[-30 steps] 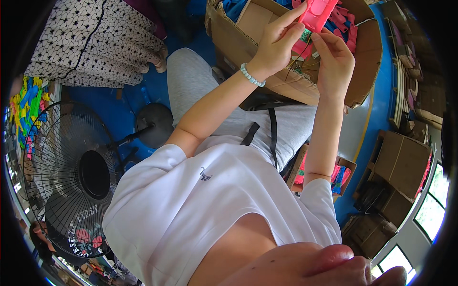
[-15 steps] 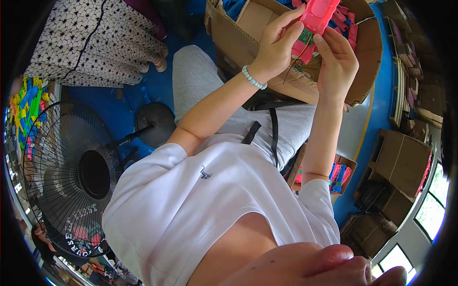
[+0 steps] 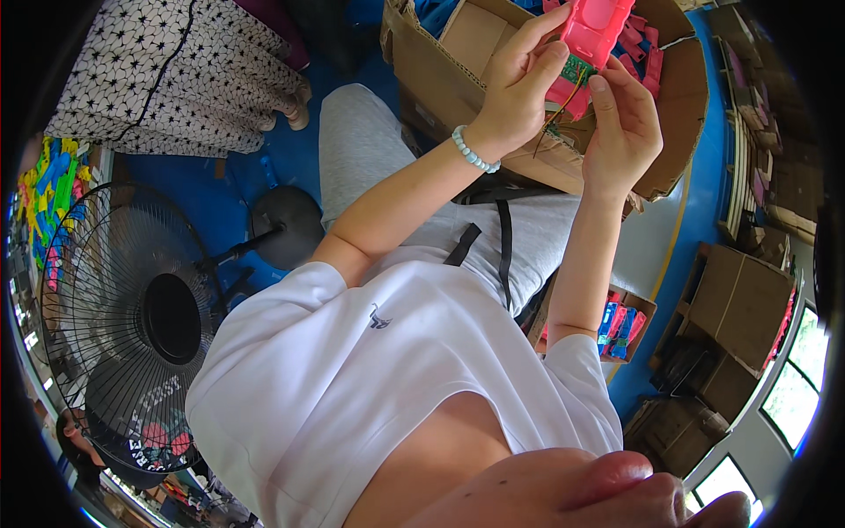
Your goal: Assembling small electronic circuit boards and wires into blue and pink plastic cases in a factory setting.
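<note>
My left hand (image 3: 519, 88) grips a pink plastic shell (image 3: 597, 28) by its left side, thumb on the front. Set in the shell is a small green circuit board (image 3: 576, 69). Thin wires (image 3: 553, 116) run from the board and hang down between my hands. At the board's right edge, my right hand (image 3: 623, 128) has thumb and forefinger pinched together; what lies between those fingertips is hidden. The shell is held over a large open cardboard box (image 3: 440, 84), in which more pink pieces (image 3: 641, 48) and blue pieces show.
A black standing fan (image 3: 172, 317) is at my left. Beside my right elbow sits a small carton (image 3: 641, 326) of pink and blue pieces. Stacked cardboard boxes (image 3: 739, 290) line the right side. Someone in a patterned garment (image 3: 167, 75) is at the far left.
The shell and my left hand have shifted slightly to the right. My right fingertips have moved in closer to the circuit board's edge and curled more.
</note>
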The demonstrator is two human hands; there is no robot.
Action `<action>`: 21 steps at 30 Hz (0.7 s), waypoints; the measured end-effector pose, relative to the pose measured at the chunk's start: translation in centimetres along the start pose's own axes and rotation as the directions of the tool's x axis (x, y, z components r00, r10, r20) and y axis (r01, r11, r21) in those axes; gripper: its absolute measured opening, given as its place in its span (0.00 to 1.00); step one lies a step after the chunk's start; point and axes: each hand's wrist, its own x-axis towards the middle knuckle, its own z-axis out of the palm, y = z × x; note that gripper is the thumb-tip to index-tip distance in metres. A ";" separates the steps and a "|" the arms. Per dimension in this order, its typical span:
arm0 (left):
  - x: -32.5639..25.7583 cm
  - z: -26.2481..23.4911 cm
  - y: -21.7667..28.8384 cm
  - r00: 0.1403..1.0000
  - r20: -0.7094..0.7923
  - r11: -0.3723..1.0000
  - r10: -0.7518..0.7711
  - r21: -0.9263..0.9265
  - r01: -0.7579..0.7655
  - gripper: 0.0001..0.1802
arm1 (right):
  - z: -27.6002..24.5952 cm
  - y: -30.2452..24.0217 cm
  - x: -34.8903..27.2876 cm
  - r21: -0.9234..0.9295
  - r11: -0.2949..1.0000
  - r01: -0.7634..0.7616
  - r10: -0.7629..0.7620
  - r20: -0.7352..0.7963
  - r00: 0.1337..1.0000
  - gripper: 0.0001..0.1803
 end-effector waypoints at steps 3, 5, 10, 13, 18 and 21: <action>-0.3 0.4 0.0 1.000 0.011 0.995 0.008 -0.097 -0.007 0.25 | 0.1 -0.6 -0.2 -0.125 0.991 -0.046 0.045 -0.006 0.999 0.08; -0.2 0.2 0.1 0.999 0.029 0.999 0.030 -0.025 -0.029 0.25 | 0.2 -0.8 -0.3 -0.188 0.981 -0.043 0.041 -0.014 0.999 0.08; -1.1 1.2 1.0 0.993 -0.068 0.981 -0.091 -0.179 0.078 0.19 | -0.2 -1.0 -0.4 -0.118 0.986 -0.121 0.118 -0.031 0.993 0.08; -1.1 1.1 1.0 0.999 -0.037 0.997 -0.029 -0.079 0.026 0.22 | -0.8 -1.0 -0.3 -0.020 0.981 -0.192 0.192 -0.015 0.981 0.08; -1.5 1.1 1.2 0.996 -0.047 0.990 -0.071 -0.125 0.065 0.21 | -0.7 -1.2 -0.2 0.196 0.943 -0.269 0.274 0.005 0.962 0.11; -2.1 1.1 0.4 0.993 -0.035 0.975 -0.115 -0.193 0.106 0.21 | -0.9 -1.2 -0.3 0.253 0.928 -0.275 0.282 0.008 0.959 0.15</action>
